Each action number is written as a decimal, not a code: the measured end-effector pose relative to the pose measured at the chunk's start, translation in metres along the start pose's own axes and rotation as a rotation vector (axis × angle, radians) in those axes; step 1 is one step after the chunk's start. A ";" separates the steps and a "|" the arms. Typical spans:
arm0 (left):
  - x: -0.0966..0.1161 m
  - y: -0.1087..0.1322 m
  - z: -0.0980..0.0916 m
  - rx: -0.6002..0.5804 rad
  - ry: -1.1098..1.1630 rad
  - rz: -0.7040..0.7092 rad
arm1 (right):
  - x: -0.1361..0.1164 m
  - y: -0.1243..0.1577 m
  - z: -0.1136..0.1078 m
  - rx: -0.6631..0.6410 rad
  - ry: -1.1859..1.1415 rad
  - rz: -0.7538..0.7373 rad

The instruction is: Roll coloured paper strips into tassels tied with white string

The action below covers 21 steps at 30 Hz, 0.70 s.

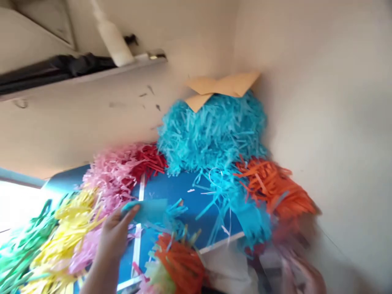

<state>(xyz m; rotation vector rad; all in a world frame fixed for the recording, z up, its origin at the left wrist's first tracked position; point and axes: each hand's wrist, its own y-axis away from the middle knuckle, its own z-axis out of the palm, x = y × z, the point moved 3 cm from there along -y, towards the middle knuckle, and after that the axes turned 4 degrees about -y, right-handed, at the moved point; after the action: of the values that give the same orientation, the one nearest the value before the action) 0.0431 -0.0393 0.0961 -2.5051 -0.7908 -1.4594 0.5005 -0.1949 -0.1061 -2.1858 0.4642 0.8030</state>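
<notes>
In the head view my left hand (pixel 115 232) reaches up from below, thumb and fingers closed on one end of a light blue tissue-paper fringe (pixel 153 209). The fringe's cut strands hang to the right over a blue table (pixel 180 188). At the lower right a smeared, skin-toned shape (pixel 301 265) appears to be my right hand and forearm; its fingers cannot be made out. Near it are a pile of orange paper fringe (pixel 275 190) and a hanging blue paper fringe (pixel 254 220). Another orange bundle (pixel 180 261) lies in front, near the bottom edge.
A large light blue fringe pile (pixel 214 130) stands in the corner, with folded tan paper (pixel 226 85) on top. Pink (pixel 112 171), red (pixel 150 159), yellow (pixel 69 220) and green (pixel 33 232) fringes line the left. A shelf (pixel 92 73) holding a white bottle (pixel 114 43) juts from the wall.
</notes>
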 end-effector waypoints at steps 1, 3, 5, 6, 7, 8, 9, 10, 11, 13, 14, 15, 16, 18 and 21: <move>-0.005 -0.006 0.002 -0.044 0.066 -0.008 | -0.036 -0.014 0.010 -0.052 -0.112 -0.044; -0.009 -0.010 0.008 -0.135 0.170 0.017 | -0.118 -0.045 0.037 -0.320 -0.292 -0.126; -0.005 -0.006 0.011 -0.182 0.212 0.106 | -0.202 -0.075 0.066 -0.513 -0.502 -0.185; 0.000 -0.004 0.011 -0.212 0.221 0.156 | -0.240 -0.088 0.083 -0.658 -0.587 -0.216; 0.004 -0.003 0.008 -0.237 0.227 0.205 | -0.273 -0.098 0.099 -0.788 -0.670 -0.257; 0.009 -0.002 0.003 -0.254 0.231 0.244 | -0.302 -0.104 0.114 -0.922 -0.737 -0.289; 0.011 -0.003 -0.003 -0.258 0.235 0.268 | -0.324 -0.108 0.128 -1.039 -0.776 -0.300; 0.012 -0.005 -0.010 -0.248 0.243 0.274 | -0.341 -0.109 0.139 -1.093 -0.795 -0.300; 0.010 -0.008 -0.018 -0.223 0.259 0.265 | -0.352 -0.109 0.148 -1.081 -0.787 -0.303; 0.002 -0.016 -0.030 -0.126 0.309 0.220 | -0.366 -0.102 0.156 -0.843 -0.721 -0.344; -0.004 -0.020 -0.034 -0.067 0.343 0.187 | -0.371 -0.094 0.156 -0.687 -0.685 -0.401; -0.010 -0.024 -0.035 -0.021 0.379 0.154 | -0.376 -0.083 0.155 -0.561 -0.652 -0.479; -0.015 -0.027 -0.033 0.010 0.408 0.133 | -0.382 -0.069 0.155 -0.490 -0.622 -0.562; -0.021 -0.032 -0.026 0.024 0.430 0.134 | -0.393 -0.043 0.159 -0.522 -0.562 -0.685; -0.022 -0.036 -0.019 0.003 0.410 0.199 | -0.402 -0.029 0.176 -0.698 -0.471 -0.668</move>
<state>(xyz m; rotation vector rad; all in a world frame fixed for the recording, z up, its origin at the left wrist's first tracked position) 0.0020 -0.0234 0.0825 -2.0970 -0.4570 -1.8017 0.1491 -0.0141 0.0871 -2.3904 -0.8603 1.1367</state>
